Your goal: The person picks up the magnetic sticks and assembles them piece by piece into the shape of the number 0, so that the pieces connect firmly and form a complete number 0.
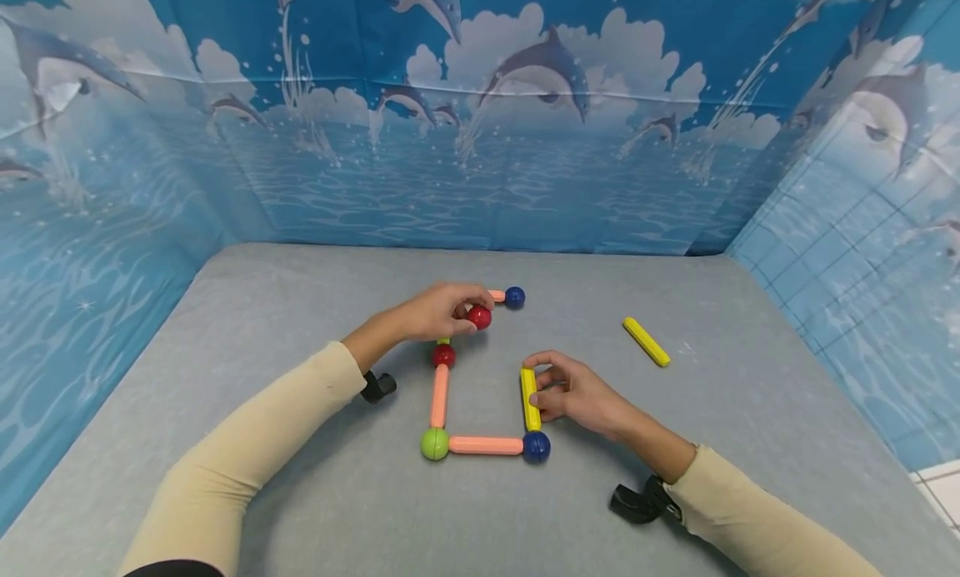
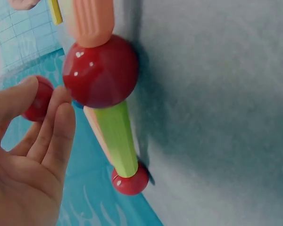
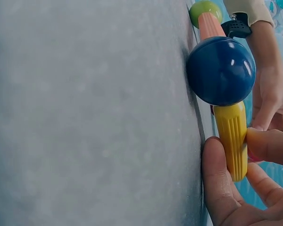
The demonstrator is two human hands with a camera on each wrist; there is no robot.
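Observation:
My left hand [image 1: 441, 312] pinches a loose red ball [image 1: 480, 317] between thumb and fingers, above the far side of a ball-and-stick frame. With thumb and fingers, my right hand [image 1: 576, 395] grips a yellow stick [image 1: 530, 393], whose near end meets a blue ball [image 1: 536, 447]. From that ball a salmon stick [image 1: 486, 445] runs left to a lime-green ball [image 1: 434, 444]. Another salmon stick [image 1: 439, 398] leads away to a red corner ball [image 1: 444, 356]. In the left wrist view, a lime-green stick [image 2: 117, 139] links this ball to a farther red ball [image 2: 130, 180].
Beyond my left hand, a salmon stick [image 1: 497, 295] ends at a second blue ball [image 1: 514, 298]. One loose yellow stick [image 1: 646, 342] lies on the grey tabletop [image 1: 300, 494] at right. A dolphin-print curtain [image 1: 480, 177] stands behind the table and along its sides.

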